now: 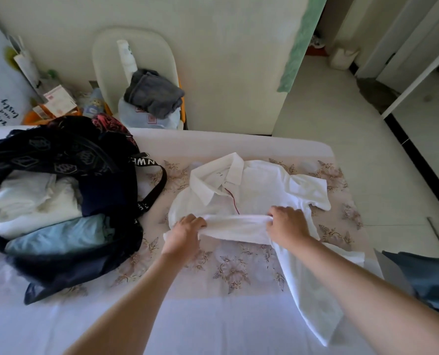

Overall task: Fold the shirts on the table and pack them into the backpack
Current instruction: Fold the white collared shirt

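Gripping a fold of the white collared short-sleeve shirt (pixel 259 190) w/ both hands rn: left hand (pixel 185 231) has its fingers curled round the left end of the fold, right hand (pixel 287 226) pinches the right end, so both are clamped on fabric. Shirt lies collar-away on the floral lace tablecloth (pixel 228 267), approx mid-table, w/ its lower part trailing toward the near right edge under the right forearm. Big black fabric backpack (pixel 67 160) sits open on the table's left side, near the shirt, w/ a folded white garment (pixel 26 198) & a folded pale blue one (pixel 59 237) inside. Behind the table a crumpled grey cloth (pixel 154 94) sits on a white chair (pixel 105 52).
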{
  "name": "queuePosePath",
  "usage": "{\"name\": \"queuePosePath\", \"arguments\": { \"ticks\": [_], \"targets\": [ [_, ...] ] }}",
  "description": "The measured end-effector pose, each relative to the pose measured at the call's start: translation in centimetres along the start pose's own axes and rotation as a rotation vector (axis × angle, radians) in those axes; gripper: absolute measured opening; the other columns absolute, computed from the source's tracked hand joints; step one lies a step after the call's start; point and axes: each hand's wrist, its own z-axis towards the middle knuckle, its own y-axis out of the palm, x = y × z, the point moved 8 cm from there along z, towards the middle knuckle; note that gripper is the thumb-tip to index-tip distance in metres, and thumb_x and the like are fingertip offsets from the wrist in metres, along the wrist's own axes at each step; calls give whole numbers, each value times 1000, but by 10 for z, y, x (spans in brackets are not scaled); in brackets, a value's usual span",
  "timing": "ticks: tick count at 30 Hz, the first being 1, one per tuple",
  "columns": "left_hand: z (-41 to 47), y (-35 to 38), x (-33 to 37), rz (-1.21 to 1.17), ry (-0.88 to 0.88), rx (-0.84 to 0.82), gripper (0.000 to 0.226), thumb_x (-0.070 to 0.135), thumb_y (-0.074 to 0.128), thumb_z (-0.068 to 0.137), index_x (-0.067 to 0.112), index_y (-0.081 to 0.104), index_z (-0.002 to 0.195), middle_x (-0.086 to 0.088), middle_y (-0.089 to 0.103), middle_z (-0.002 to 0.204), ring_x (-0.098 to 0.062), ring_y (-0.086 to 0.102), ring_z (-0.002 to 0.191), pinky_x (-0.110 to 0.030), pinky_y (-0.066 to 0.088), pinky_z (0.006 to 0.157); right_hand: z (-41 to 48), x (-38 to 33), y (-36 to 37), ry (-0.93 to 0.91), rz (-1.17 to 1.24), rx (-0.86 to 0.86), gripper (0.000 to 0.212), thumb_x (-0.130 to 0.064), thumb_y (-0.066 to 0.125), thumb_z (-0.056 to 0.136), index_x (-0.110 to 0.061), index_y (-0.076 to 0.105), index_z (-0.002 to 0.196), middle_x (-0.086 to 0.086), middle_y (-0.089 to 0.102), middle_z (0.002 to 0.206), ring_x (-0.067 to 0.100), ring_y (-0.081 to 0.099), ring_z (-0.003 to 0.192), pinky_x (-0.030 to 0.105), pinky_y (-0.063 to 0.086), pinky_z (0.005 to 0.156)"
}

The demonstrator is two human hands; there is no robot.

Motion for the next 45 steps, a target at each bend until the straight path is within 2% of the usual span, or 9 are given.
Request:
{"name": "queuePosePath", "arguments": {
  "ticks": [4, 9, 13, 17, 22, 26, 33, 39, 45],
  "targets": [
    [18, -22, 2, 151, -86, 99, 52, -9, 52, 79, 24, 66, 117, 1, 62, 113, -24, 53, 106, -36, 39, 93, 2, -9, -15, -16, -157, 121, 49, -1, 68, 79, -15, 46, 121, 9, 51, 107, 25, 60, 81, 34, 44, 56],
    [19, 6, 33, 101, 118, 45, 52, -16, 54, 72, 25, 69, 99, 8, 62, 108, -17, 51, 105, -35, 44, 95, -35, -54, 23, -362, 33, 19, 30, -3, 74, 66, -14, 59, 91, 6, 53, 85, 28, 57, 51, 31, 37, 34],
    [21, 55, 70, 127, 238, -203, 49, 9, 61, 86, 31, 57, 130, 6, 49, 134, -19, 41, 125, -34, 35, 108, -44, -16, 51, -116, -102, -21, 61, -46, 79, 57, -10, 59, 102, 13, 55, 93, 30, 56, 72, 36, 47, 54],
    [35, 70, 81, 215, 186, -197, 56, 5, 57, 87, 28, 46, 137, -1, 42, 137, -25, 43, 123, -37, 43, 99, -49, 31, 53, 120, -41, -42, 71, -21, 90, 53, -13, 47, 109, 11, 48, 96, 28, 54, 75, 35, 44, 58],
    [51, 60, 81, 127, 89, -205, 31, -1, 49, 85, 20, 59, 105, -4, 63, 101, -26, 57, 98, -31, 45, 80, -43, 78, 37, 310, 344, -56, 16, -13, 57, 83, -26, 59, 91, -4, 62, 84, 28, 61, 83, 30, 42, 62],
    [56, 36, 75, 157, 94, -266, 31, 1, 54, 86, 25, 68, 101, -1, 65, 101, -24, 57, 94, -26, 40, 76, -25, 105, 20, 458, 453, -136, 21, -12, 47, 85, -14, 45, 64, 1, 49, 65, 28, 52, 69, 29, 31, 52],
    [36, -26, -24, 514, -62, -392, 35, 2, 52, 85, 28, 68, 102, -1, 63, 107, -24, 55, 108, -32, 46, 95, -37, 51, 19, 412, 720, -581, 10, -14, 53, 74, -10, 60, 79, 10, 54, 73, 23, 51, 63, 28, 38, 57],
    [-10, -26, -17, 285, -28, -168, 42, -3, 48, 79, 33, 55, 98, 10, 50, 104, -20, 48, 112, -31, 38, 97, -58, -12, 28, 222, 679, -350, 20, -27, 50, 92, -31, 67, 102, -13, 65, 107, 10, 63, 97, 27, 50, 81],
    [-69, 53, 13, 223, 182, -481, 45, 37, 67, 82, 37, 52, 124, 6, 42, 132, -20, 38, 125, -37, 36, 102, -109, -30, 73, 105, 307, -442, 56, -27, 52, 95, -26, 32, 147, 3, 25, 150, 28, 49, 126, 35, 43, 97]
  ]
}}
